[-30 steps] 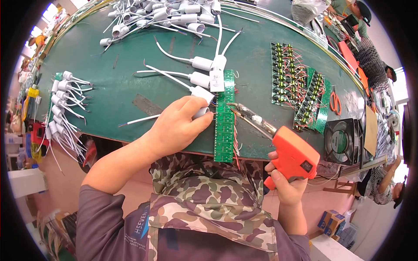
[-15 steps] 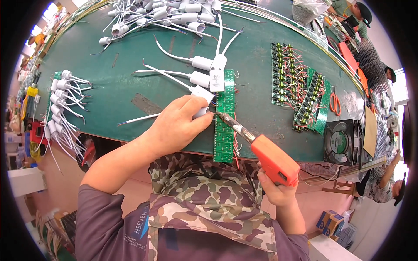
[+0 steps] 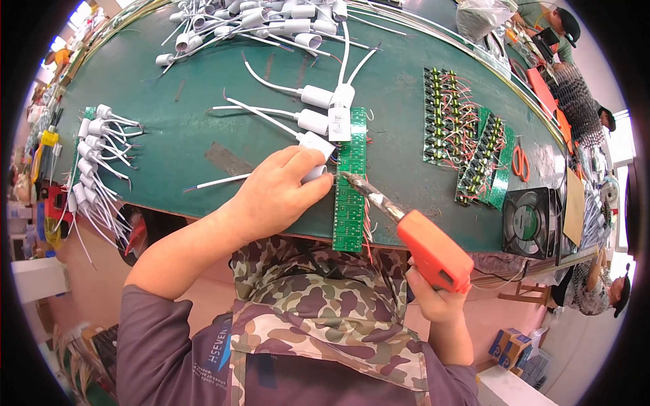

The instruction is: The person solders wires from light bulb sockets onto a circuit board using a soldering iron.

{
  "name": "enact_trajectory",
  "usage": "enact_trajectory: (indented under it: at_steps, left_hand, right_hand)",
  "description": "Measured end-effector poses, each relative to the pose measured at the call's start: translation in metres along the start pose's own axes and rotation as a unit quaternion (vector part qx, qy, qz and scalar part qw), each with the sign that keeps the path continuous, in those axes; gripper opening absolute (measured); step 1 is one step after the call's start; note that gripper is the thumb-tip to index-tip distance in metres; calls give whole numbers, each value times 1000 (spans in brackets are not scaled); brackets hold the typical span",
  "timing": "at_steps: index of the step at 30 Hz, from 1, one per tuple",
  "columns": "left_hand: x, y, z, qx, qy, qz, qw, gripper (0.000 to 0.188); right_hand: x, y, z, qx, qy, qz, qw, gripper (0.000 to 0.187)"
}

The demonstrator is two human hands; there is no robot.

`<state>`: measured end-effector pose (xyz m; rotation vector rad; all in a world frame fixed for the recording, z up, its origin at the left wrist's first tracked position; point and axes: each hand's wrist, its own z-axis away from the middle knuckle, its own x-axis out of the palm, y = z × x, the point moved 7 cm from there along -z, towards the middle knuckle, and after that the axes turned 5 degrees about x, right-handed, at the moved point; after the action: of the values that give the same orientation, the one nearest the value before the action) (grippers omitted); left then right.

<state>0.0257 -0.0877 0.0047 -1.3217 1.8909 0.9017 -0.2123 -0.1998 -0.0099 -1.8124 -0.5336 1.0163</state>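
Note:
A narrow green circuit board strip [image 3: 349, 216] lies near the table's front edge, with thin red wires along its right side. My left hand [image 3: 274, 193] is closed, thumb and fingers pinching a white cylindrical lamp socket [image 3: 315, 174] against the strip's left edge; a white cable [image 3: 217, 182] comes out on its far left. More white sockets [image 3: 313, 122] with cables sit in a row beside the strip above my fingers. Wrapped round an orange soldering gun [image 3: 433, 247] is my right hand [image 3: 437, 301]. The gun's metal tip is over the strip, close to my left fingertips.
Many white sockets [image 3: 254, 19] are heaped at the back, and a finished-looking row [image 3: 91, 155] stands at left. Populated boards [image 3: 443, 115], red-handled scissors [image 3: 520, 162] and a black fan [image 3: 531, 220] are at right. People work beyond the table's right side.
The soldering gun has shifted slightly to the right, its tip now further in from the strip's left edge. My left hand stays nearly still on the socket.

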Motion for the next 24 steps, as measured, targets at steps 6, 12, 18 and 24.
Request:
enact_trajectory:
  at_steps: [6, 12, 18, 24]
  left_hand:
    - [0, -1, 0, 0, 1, 5, 1000, 26]
    - [0, 0, 0, -5, -5, 0, 1000, 27]
    - [1, -1, 0, -8, 2, 6, 1000, 27]
    - [1, -1, 2, -10, -1, -1, 1000, 27]
  right_hand:
    - [-1, 6, 5, 66, 20, -77, 995, 46]
    - [3, -2, -4, 1, -13, -4, 1000, 50]
    - [6, -8, -8, -42, 0, -9, 999, 52]
    - [6, -22, -13, -84, -13, 43, 995, 52]
